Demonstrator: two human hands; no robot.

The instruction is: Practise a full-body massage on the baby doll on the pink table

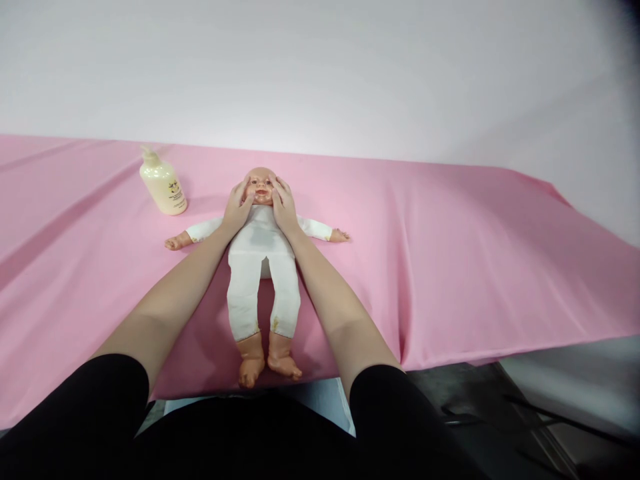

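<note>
A baby doll (263,230) in a white suit lies on its back, with its head away from me and its bare feet near the table's front edge. My left hand (239,205) rests against one side of the doll's face, fingers stretched up along the cheek. Against the other cheek lies my right hand (284,202), fingers likewise extended toward the temple. Both thumbs are near the doll's mouth and chin. Neither hand is closed round anything. The doll's arms spread out sideways, partly hidden behind my wrists.
A pale yellow pump bottle (164,183) stands at the back left, beyond the doll's arm. A pink cloth (450,267) with folds covers the table. Behind it rises a white wall (320,73). Dark metal legs (540,413) show below the table at the right.
</note>
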